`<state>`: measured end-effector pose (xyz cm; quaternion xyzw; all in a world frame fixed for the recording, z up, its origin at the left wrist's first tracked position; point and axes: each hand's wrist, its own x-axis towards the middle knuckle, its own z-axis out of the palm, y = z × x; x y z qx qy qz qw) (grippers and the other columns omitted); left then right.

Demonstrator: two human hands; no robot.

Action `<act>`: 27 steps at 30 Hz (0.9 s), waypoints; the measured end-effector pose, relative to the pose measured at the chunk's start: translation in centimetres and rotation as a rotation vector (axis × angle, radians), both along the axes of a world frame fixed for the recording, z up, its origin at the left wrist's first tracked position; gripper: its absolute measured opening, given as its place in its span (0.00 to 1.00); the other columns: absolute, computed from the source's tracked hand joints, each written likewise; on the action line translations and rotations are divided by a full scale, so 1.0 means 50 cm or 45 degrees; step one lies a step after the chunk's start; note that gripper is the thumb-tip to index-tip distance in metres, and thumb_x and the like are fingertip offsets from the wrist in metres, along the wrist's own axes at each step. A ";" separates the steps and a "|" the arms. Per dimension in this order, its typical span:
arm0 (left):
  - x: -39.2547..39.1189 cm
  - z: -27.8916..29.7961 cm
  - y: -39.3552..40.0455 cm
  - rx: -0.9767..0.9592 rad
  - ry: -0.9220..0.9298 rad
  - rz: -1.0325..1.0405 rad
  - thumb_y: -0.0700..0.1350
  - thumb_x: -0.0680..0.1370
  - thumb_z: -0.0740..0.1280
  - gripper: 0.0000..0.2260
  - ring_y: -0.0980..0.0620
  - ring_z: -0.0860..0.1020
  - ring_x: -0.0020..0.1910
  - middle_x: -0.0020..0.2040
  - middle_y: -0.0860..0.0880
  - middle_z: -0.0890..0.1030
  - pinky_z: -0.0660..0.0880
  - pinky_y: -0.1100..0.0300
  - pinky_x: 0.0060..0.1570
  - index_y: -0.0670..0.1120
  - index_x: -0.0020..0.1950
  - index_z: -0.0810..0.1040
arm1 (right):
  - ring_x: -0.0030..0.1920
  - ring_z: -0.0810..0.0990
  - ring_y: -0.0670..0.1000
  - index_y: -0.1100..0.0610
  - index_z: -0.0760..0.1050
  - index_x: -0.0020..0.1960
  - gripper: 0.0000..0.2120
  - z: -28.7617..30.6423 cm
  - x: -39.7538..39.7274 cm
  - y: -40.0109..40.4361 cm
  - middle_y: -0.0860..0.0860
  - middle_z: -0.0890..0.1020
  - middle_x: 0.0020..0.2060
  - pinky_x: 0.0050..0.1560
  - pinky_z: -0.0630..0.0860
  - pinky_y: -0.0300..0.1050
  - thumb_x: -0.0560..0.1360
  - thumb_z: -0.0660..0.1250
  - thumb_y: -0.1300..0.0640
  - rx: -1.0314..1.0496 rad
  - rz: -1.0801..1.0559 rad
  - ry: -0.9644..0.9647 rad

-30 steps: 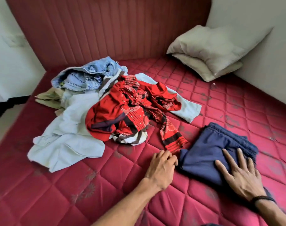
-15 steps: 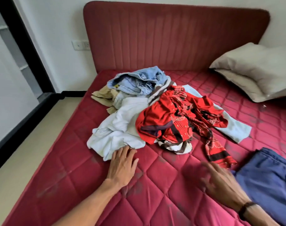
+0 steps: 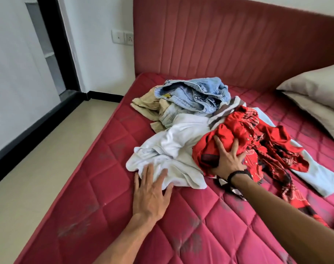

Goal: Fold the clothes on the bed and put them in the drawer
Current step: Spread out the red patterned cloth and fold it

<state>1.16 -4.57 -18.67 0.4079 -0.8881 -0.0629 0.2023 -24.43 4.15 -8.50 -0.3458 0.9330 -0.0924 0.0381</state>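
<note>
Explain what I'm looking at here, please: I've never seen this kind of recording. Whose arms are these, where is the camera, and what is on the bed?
There is no machine here. A person wears a wide-angle camera on their head, so this one picture looks forward and down at their own two bare arms.

They are at a bed with a red quilted mattress and a padded headboard. On it lies an unfolded heap: a white garment, a red patterned garment, light blue jeans, a beige garment and a pale blue piece underneath. Pillows sit at the right.

The left hand lies flat, fingers straight, on the white garment's near edge. The right hand, with a dark wristband, has its fingers spread on the red garment; whether it actually grips the cloth is unclear. No drawer is in view.
</note>
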 end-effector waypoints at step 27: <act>0.040 0.031 -0.019 -0.019 0.081 0.026 0.58 0.81 0.54 0.26 0.42 0.71 0.74 0.74 0.45 0.75 0.66 0.38 0.73 0.49 0.71 0.78 | 0.39 0.81 0.50 0.52 0.81 0.45 0.18 0.010 0.105 0.221 0.47 0.84 0.36 0.37 0.74 0.37 0.73 0.59 0.72 -0.668 -0.046 -0.494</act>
